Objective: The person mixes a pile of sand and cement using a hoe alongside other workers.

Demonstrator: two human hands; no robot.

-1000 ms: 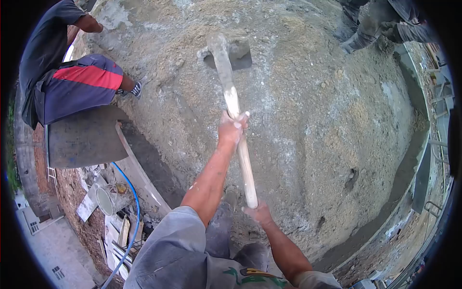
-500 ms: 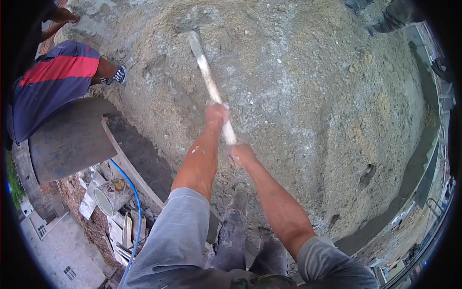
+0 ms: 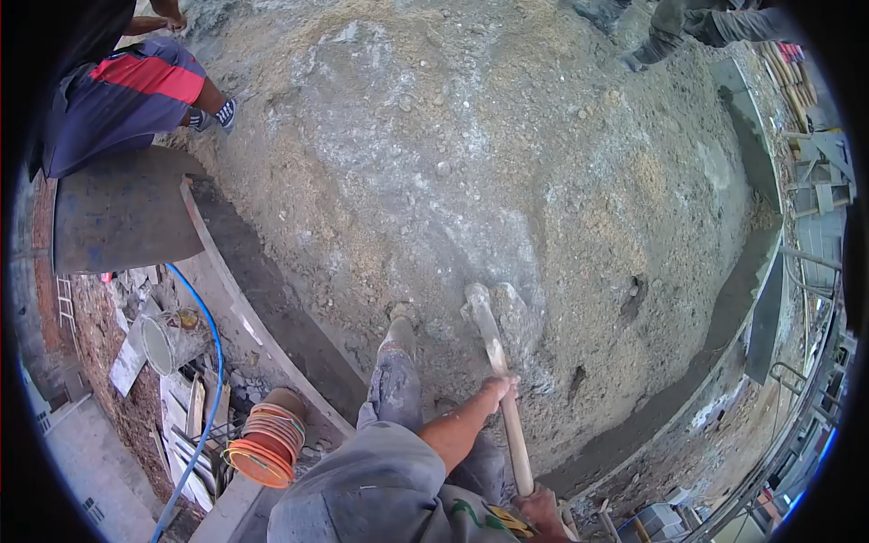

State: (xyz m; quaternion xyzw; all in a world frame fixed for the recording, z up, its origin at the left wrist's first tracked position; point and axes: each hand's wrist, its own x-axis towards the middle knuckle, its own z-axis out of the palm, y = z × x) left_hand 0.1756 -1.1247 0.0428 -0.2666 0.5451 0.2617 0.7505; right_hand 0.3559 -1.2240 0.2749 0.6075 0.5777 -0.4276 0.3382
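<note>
My left hand (image 3: 500, 391) is wrapped round the middle of the wooden handle of a hoe (image 3: 512, 433). My right hand (image 3: 540, 509) grips the handle's rear end, low in the view beside my body. The hoe's dust-coated head (image 3: 509, 317) rests on the pile of grey-brown sandy mix (image 3: 407, 199), just ahead of my feet. Its blade edge is hard to make out against the grey material. Whitish powder streaks the pile. My dusty left boot (image 3: 398, 326) stands at the near edge of the mix.
At upper left is a person in dark-and-red shorts (image 3: 145, 77); another person's legs (image 3: 670, 36) show at upper right. A curved dark sheet (image 3: 127, 213), a blue hose (image 3: 214, 348), a bucket (image 3: 170, 342) and an orange reel (image 3: 267, 443) lie left. A low wall (image 3: 244, 303) edges the mix.
The hoe has come from far out on the pile back toward my feet and to the right. Both hands moved down and right with it, still gripping. My view has shifted too.
</note>
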